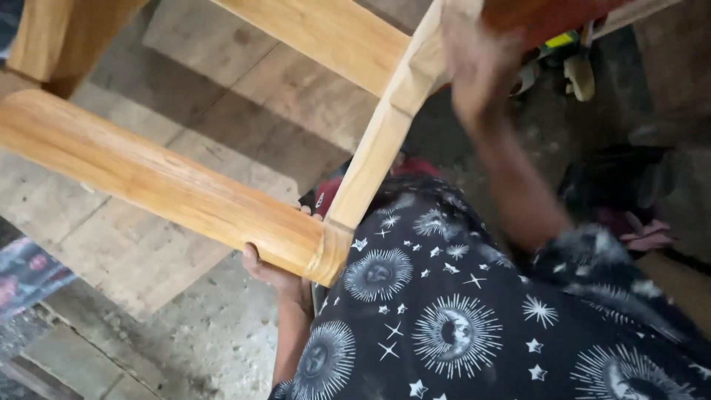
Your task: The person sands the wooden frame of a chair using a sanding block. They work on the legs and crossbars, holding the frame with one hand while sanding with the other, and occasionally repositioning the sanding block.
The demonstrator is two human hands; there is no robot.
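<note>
A varnished wooden furniture frame fills the upper view. Its thick rounded leg (pixel 163 185) runs from the far left down to the centre. My left hand (pixel 270 270) grips that leg from underneath near its end. A thinner rail (pixel 385 126) rises from the leg's end toward the top right. My right hand (pixel 474 63), blurred by motion, is raised at the top of that rail, next to a reddish-brown piece (pixel 544 18). Whether it holds anything is unclear. I wear a dark shirt (pixel 437 318) with white sun and star prints.
Flat wooden boards (pixel 244 104) lie on the concrete floor (pixel 215 341) below the frame. Another rail (pixel 326 33) crosses the top. A yellow-and-white item (pixel 574 63) sits at the upper right, dark clutter and a pink thing (pixel 644 233) at the right.
</note>
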